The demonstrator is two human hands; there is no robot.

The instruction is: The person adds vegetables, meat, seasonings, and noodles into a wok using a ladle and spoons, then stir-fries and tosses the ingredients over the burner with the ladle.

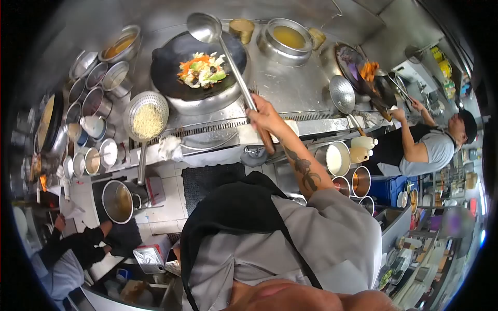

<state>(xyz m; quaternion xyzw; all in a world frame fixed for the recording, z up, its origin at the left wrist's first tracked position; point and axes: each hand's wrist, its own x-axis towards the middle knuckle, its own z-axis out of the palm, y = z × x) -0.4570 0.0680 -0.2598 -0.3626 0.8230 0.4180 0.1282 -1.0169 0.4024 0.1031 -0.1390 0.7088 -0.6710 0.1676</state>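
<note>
My right hand (263,114) is closed around the handle of a long steel ladle (205,28), whose bowl hangs above the back edge of a black wok (166,72). In the wok lie chopped vegetables (202,70), orange, white and green. My left hand does not show. Left of the wok, a perforated strainer (147,99) holds pale noodles (148,122), its handle pointing toward me. A white cloth (170,147) lies beside it on the stove's front edge.
Metal pots and bowls (96,101) crowd the left. A pot of yellow liquid (289,37) stands at the back. At right, a co-worker (433,142) works over another wok (353,67); another person (62,267) is at lower left. Containers (338,158) stand by my right arm.
</note>
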